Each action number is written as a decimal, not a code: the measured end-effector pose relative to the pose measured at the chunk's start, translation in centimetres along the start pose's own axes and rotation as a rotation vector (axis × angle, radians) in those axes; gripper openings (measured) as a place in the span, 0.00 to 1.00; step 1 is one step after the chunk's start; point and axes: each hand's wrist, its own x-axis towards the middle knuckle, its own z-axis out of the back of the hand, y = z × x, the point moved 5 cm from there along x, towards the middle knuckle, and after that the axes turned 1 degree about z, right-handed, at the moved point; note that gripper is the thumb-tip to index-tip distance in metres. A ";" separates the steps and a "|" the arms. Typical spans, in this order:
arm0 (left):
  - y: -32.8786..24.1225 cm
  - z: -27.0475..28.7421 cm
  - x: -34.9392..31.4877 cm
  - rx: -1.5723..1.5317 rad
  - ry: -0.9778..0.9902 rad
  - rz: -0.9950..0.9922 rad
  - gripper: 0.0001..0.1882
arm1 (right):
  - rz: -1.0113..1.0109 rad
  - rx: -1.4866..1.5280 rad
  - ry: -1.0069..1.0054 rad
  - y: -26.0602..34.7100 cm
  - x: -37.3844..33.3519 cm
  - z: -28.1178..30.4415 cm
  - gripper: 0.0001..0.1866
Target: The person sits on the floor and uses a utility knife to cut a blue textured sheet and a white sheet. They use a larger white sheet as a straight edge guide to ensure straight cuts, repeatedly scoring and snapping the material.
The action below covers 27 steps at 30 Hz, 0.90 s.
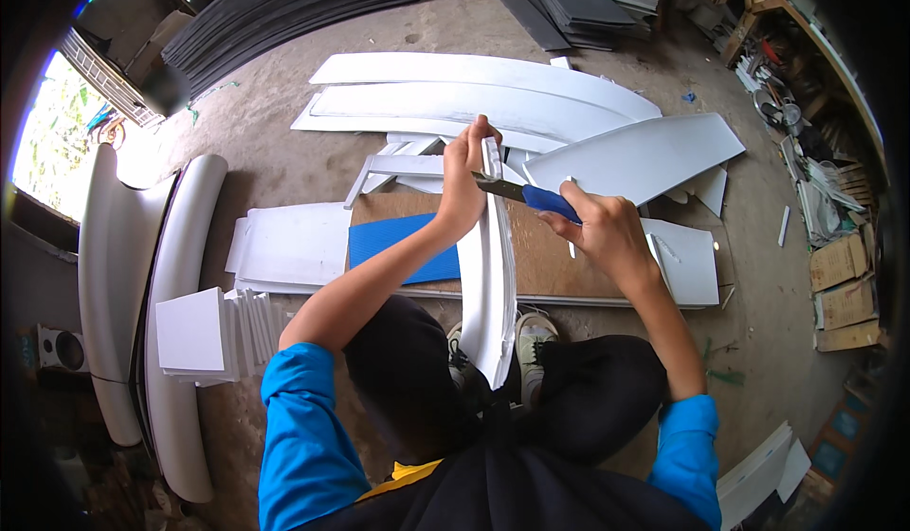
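Observation:
My left hand (pixel 464 185) is closed around the upper part of a long white foam strip (pixel 488 294), which hangs down between my knees with its lower end near my shoes. The strip's right edge looks ragged. In my right hand (pixel 607 237) is a utility knife (pixel 550 201) with a blue handle. Its dark blade points left and lies against or just in front of the strip, close to my left hand; whether it cuts in cannot be seen. Below my hands is a brown wooden board (pixel 569 251) with a blue ribbed sheet (pixel 403 247) on it.
Large white foam sheets (pixel 455 100) lie beyond the board. Cut white squares (pixel 190 332) are stacked at left beside tall white rolls (pixel 199 247). Black sheets (pixel 303 14) are piled at the back. Cardboard boxes (pixel 844 284) and scraps line the right side.

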 end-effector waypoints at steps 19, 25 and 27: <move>-0.5 -0.7 -1.1 0.054 -0.010 -0.020 0.25 | 0.015 -0.031 -0.066 0.0 -0.1 0.2 0.23; 0.0 -1.5 -1.5 0.114 -0.019 0.079 0.26 | -0.071 0.018 0.025 0.1 0.4 0.1 0.20; -0.1 -1.4 -1.2 0.065 -0.006 0.073 0.25 | -0.075 0.027 0.014 0.1 0.4 0.3 0.21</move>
